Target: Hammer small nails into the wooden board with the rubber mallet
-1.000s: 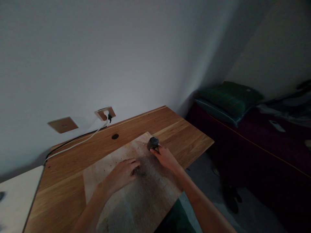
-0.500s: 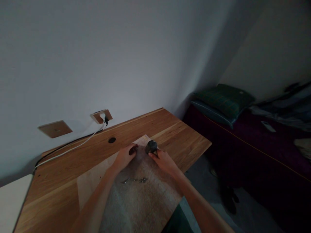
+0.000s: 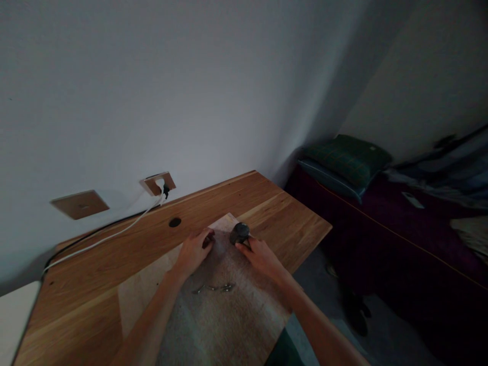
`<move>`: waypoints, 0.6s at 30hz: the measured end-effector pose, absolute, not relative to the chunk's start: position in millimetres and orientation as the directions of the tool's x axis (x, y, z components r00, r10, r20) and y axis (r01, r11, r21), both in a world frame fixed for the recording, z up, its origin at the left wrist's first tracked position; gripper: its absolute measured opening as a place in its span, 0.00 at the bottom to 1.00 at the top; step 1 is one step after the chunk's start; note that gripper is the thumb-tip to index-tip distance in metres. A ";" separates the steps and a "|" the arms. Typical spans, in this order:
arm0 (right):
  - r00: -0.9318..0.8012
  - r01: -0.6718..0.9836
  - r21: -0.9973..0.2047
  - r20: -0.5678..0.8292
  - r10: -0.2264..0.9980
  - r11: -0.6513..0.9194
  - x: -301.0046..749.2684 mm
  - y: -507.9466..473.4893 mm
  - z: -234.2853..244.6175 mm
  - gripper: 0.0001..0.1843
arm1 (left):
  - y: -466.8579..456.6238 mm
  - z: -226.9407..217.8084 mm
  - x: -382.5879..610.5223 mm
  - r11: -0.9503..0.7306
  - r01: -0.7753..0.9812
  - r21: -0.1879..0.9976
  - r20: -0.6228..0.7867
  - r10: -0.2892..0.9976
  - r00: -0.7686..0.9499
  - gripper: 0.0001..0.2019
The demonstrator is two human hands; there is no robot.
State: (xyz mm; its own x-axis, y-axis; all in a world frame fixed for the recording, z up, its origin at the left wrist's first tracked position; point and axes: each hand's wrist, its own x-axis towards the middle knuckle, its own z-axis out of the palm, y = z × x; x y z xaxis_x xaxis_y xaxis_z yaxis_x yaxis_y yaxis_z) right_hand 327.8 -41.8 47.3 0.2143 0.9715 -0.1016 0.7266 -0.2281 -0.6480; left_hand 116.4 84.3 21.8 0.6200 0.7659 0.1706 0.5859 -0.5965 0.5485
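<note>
Right hand [image 3: 262, 257] sat at the far corner of the pale board [image 3: 229, 325], fingers curled onto the near side of the dark round object [image 3: 239, 233] and gripping it. The object stood right at the board's far edge, not far from the right edge of the desk [image 3: 114, 259]. Left hand [image 3: 193, 251] lay just beside it, fingertips bent down on the board; whether they pinched anything could not be told. Small metal pieces [image 3: 213, 288] lay between the wrists. Bare wood ran left and back to the white cable [image 3: 114, 231]; on the right the desk dropped away towards the bed [image 3: 400, 223].
</note>
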 end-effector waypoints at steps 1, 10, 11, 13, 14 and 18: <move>0.212 0.726 -0.649 -0.101 0.972 -0.226 327.9 -41.5 47.5 0.15 | 83.7 22.0 116.9 -0.601 0.586 0.543 0.169 0.762 0.625 0.12; 0.200 0.738 -0.638 -0.105 0.974 -0.220 330.2 -41.0 42.5 0.16 | 82.2 26.2 118.8 -0.668 0.498 0.552 0.241 0.700 0.672 0.08; 0.201 0.738 -0.638 -0.102 0.974 -0.219 330.4 -41.0 42.0 0.16 | 82.0 26.2 118.8 -0.666 0.500 0.554 0.239 0.702 0.671 0.08; 0.199 0.741 -0.636 -0.097 0.975 -0.215 330.5 -40.8 42.0 0.16 | 81.6 25.2 119.3 -0.655 0.518 0.550 0.224 0.713 0.664 0.09; 0.196 0.740 -0.638 -0.098 0.976 -0.213 330.4 -40.7 42.4 0.16 | 81.5 24.3 119.8 -0.650 0.528 0.546 0.217 0.719 0.660 0.10; 0.198 0.728 -0.649 -0.107 0.974 -0.219 329.3 -40.1 44.5 0.15 | 82.0 19.3 121.9 -0.629 0.534 0.565 0.208 0.735 0.646 0.15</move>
